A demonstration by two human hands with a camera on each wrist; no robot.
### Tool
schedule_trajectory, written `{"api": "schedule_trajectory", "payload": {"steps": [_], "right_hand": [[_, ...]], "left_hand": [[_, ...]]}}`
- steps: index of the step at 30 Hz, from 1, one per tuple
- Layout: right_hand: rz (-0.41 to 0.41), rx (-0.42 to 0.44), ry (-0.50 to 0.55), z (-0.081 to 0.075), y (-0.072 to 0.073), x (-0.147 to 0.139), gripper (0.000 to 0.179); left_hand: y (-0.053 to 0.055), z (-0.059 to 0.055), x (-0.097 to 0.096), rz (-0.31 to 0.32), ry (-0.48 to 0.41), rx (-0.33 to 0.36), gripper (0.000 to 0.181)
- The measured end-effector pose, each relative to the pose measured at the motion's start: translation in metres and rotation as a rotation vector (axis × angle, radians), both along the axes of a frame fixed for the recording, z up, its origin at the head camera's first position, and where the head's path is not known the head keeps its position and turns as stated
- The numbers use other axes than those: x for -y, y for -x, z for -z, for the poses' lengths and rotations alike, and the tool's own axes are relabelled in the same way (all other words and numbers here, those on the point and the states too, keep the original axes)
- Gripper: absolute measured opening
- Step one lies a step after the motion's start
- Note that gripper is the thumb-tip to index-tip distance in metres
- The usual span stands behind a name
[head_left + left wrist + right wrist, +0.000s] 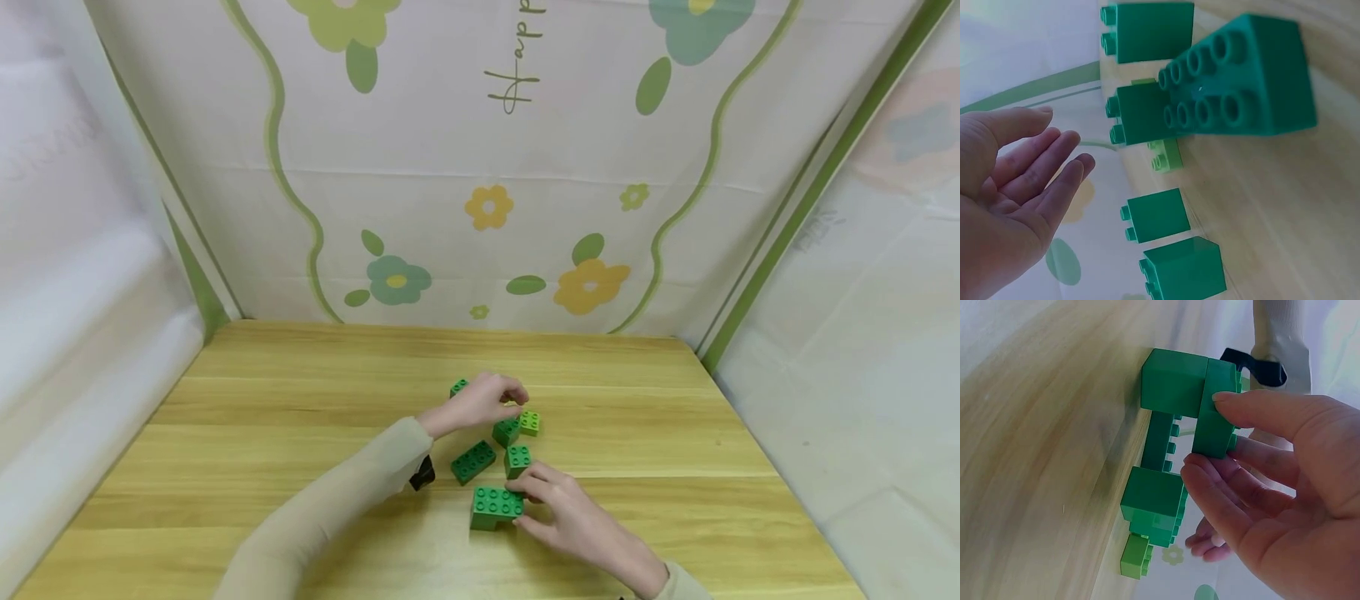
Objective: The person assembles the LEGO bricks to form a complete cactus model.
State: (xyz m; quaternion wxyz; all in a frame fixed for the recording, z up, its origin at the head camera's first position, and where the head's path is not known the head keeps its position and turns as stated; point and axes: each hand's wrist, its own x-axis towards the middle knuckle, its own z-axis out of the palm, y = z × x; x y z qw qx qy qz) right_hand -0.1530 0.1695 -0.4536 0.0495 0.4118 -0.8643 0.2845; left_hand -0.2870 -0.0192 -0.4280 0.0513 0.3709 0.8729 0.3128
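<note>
My right hand (566, 512) pinches one end of a green eight-stud building block (1213, 419) between thumb and fingers. The other end of this block sits on a taller green block (1172, 381), and the pinched end overhangs. My left hand (486, 402) is over the farther blocks, its fingers loosely bent and holding nothing in the left wrist view. Below and beside it are a dark green block (506, 431) and a light green four-stud block (529, 423). Another green four-stud block (518, 461) stands just beyond my right fingertips.
A long green block (473, 462) lies on the wooden table (337, 392) between my arms. Farther back, a small green block (459, 387) is partly hidden by my left hand. A black wrist device (423, 473) shows under the left sleeve. Patterned cloth walls (420, 167) enclose the table.
</note>
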Motion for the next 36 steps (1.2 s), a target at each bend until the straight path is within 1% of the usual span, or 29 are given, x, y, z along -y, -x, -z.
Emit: {"api": "schedule_trajectory", "payload": {"steps": [4,9,15,20,23,28,32,36], "right_hand": [[0.001,0.011,-0.005,-0.001,0.000,0.000,0.038],[0.002,0.018,-0.004,0.000,0.000,0.000,0.038],[-0.010,0.009,0.004,0.001,-0.001,0.001,0.038],[0.000,0.032,-0.012,-0.001,-0.001,0.001,0.038],[0.000,0.037,-0.010,-0.001,-0.001,0.001,0.038],[0.005,0.036,-0.013,-0.001,-0.001,0.000,0.037],[0.009,0.018,-0.011,0.000,-0.002,0.000,0.037],[0.010,0.008,-0.005,0.001,-0.002,-0.001,0.036]], "left_hand": [[0.013,0.001,-0.007,0.028,0.055,0.007,0.022],[0.026,0.003,-0.013,0.074,0.087,0.020,0.022],[0.036,0.008,-0.022,0.072,0.166,0.017,0.023],[0.039,0.008,-0.026,0.057,0.195,0.052,0.025],[0.039,0.008,-0.028,0.068,0.214,0.055,0.027],[0.038,0.009,-0.032,0.098,0.256,0.040,0.026],[0.038,0.013,-0.036,0.093,0.285,0.031,0.021],[0.038,0.014,-0.039,0.079,0.317,0.037,0.019]]}}
